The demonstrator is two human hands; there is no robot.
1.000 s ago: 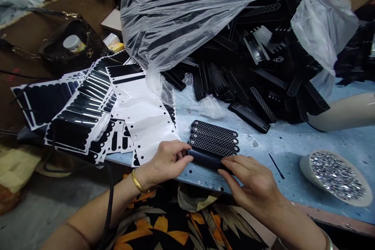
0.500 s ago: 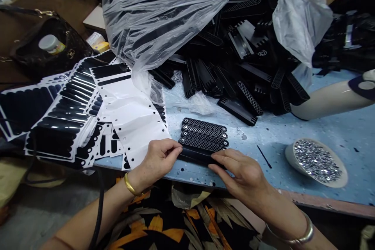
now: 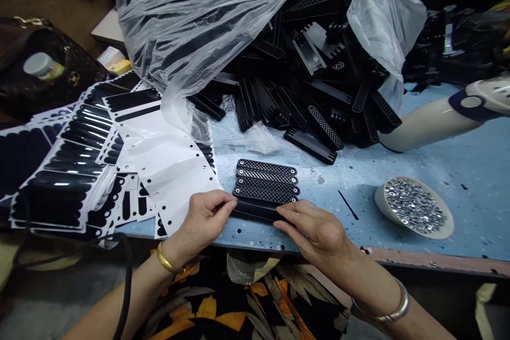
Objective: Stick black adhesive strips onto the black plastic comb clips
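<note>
Row of bars (image 3: 266, 180), four: black, long and narrow, rounded at the ends, faces covered in a pale crisscross lattice; small silver-coloured ring near each visible end. Laid flat, parallel, close together, ends slightly staggered, left ends tipped a little toward the far side. Strip (image 3: 255, 209), one: black, plain-faced, narrow, with a faint sheen; ends partly hidden. Lies lengthwise along the near side of the row, at much the same slant; contact with it unclear.
</note>
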